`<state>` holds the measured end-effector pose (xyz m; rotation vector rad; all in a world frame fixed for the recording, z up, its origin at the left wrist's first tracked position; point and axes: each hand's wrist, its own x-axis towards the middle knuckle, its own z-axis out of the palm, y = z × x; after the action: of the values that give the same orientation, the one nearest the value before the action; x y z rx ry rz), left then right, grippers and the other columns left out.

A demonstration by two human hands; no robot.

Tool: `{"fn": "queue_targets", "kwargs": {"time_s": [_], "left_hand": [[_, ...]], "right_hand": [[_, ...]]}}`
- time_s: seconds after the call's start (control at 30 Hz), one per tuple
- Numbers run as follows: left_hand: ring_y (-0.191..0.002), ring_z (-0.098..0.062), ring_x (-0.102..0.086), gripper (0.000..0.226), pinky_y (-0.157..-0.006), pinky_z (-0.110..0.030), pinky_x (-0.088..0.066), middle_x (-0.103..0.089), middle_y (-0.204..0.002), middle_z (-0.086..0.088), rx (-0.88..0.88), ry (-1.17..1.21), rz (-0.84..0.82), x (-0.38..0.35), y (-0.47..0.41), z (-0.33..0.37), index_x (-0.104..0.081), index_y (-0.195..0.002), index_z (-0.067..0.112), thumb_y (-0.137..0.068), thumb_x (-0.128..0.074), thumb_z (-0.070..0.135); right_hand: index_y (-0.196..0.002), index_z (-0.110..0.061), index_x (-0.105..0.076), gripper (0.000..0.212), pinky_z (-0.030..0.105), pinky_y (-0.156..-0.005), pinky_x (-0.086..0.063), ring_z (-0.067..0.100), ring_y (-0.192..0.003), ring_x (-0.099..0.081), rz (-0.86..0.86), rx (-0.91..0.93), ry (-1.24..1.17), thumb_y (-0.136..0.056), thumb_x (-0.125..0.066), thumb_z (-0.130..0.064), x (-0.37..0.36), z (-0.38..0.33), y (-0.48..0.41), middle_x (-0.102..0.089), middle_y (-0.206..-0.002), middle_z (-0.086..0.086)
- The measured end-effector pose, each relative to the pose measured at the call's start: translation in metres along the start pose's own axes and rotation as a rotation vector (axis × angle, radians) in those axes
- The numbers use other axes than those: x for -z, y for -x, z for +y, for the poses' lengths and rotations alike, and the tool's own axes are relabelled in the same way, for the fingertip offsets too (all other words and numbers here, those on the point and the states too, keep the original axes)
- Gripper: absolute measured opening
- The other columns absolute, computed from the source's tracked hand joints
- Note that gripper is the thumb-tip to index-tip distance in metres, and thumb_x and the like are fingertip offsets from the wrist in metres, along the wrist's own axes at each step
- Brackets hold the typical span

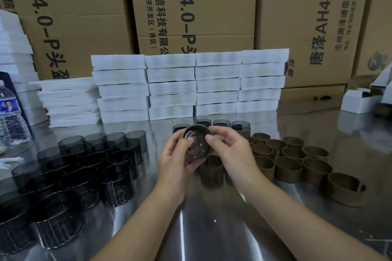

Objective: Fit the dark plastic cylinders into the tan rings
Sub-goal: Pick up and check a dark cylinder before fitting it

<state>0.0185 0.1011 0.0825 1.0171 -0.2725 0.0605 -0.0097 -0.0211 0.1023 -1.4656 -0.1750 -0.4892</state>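
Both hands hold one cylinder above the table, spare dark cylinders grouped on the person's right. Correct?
Not quite. The head view shows the spare dark cylinders on the person's left; tan rings fill the right. The left hand and right hand do hold one cylinder above the table.

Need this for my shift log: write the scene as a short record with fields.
Surface: shiny metal table
Held: dark cylinder, a tan ring apparently round it
Left hand: grips the cylinder from below
Right hand: holds its other side, thumb at the rim
Left side: loose cylinders, clustered upright
Right side: empty rings, clustered
Behind the hands: finished row, apparently cylinders in rings
Back: white boxes, stacked; cardboard cartons
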Motion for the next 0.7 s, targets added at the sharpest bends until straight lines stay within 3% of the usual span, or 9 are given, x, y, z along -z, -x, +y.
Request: {"fn": "queue_targets", "kwargs": {"time_s": [0.07, 0.13, 0.23, 0.33, 0.47, 0.7], "left_hand": [[-0.084, -0.022, -0.071, 0.023, -0.064, -0.031, -0.058, -0.073, -0.091, -0.009, 0.024, 0.007, 0.011, -0.002, 0.001, 0.002, -0.068, -0.105, 0.013, -0.085, -0.066, 0.025], [-0.085, -0.022, -0.072, 0.043, -0.065, -0.032, -0.059, -0.074, -0.095, -0.010, 0.041, 0.011, 0.002, -0.004, 0.004, 0.003, -0.071, -0.104, 0.015, -0.068, -0.072, 0.040], [-0.086, -0.022, -0.073, 0.052, -0.065, -0.034, -0.059, -0.074, -0.099, -0.012, 0.070, 0.042, -0.009, -0.008, 0.006, 0.005, -0.074, -0.100, 0.016, -0.056, -0.075, 0.045], [-0.093, -0.026, -0.073, 0.067, -0.068, -0.035, -0.060, -0.073, -0.107, -0.017, 0.096, 0.076, -0.015, -0.010, 0.008, 0.006, -0.068, -0.113, 0.008, -0.058, -0.073, 0.046], [-0.092, -0.029, -0.073, 0.056, -0.064, -0.031, -0.059, -0.072, -0.107, -0.020, 0.129, 0.143, -0.050, -0.010, 0.009, 0.008, -0.069, -0.109, 0.006, -0.067, -0.069, 0.042], [-0.089, -0.026, -0.074, 0.055, -0.061, -0.030, -0.059, -0.074, -0.104, -0.016, 0.163, 0.161, -0.065, -0.011, 0.009, 0.009, -0.069, -0.106, 0.010, -0.063, -0.070, 0.043]], "right_hand": [[-0.100, -0.012, -0.069, 0.014, 0.018, -0.070, -0.055, 0.004, -0.074, -0.068, 0.016, 0.001, -0.056, -0.086, -0.069, -0.017, 0.000, 0.000, 0.000, -0.072, -0.084, 0.002], [-0.096, -0.013, -0.072, 0.020, 0.021, -0.075, -0.055, 0.008, -0.082, -0.070, 0.031, -0.032, -0.072, -0.086, -0.068, -0.030, 0.000, 0.001, -0.002, -0.075, -0.088, 0.002], [-0.094, -0.019, -0.073, 0.037, 0.022, -0.077, -0.053, 0.002, -0.084, -0.069, 0.009, -0.126, 0.006, -0.087, -0.058, -0.052, 0.000, 0.004, -0.005, -0.076, -0.087, -0.006], [-0.105, -0.023, -0.071, 0.050, 0.031, -0.087, -0.054, 0.009, -0.097, -0.069, -0.057, -0.214, 0.014, -0.087, -0.049, -0.063, -0.002, 0.006, -0.005, -0.075, -0.098, -0.006], [-0.112, -0.025, -0.067, 0.052, 0.034, -0.086, -0.056, 0.016, -0.095, -0.071, -0.090, -0.272, -0.042, -0.090, -0.043, -0.064, -0.002, 0.004, -0.006, -0.075, -0.103, -0.004], [-0.099, -0.020, -0.071, 0.047, 0.035, -0.078, -0.059, 0.017, -0.091, -0.072, -0.114, -0.311, -0.152, -0.098, -0.038, -0.053, -0.006, 0.006, -0.004, -0.076, -0.096, 0.003]]}}
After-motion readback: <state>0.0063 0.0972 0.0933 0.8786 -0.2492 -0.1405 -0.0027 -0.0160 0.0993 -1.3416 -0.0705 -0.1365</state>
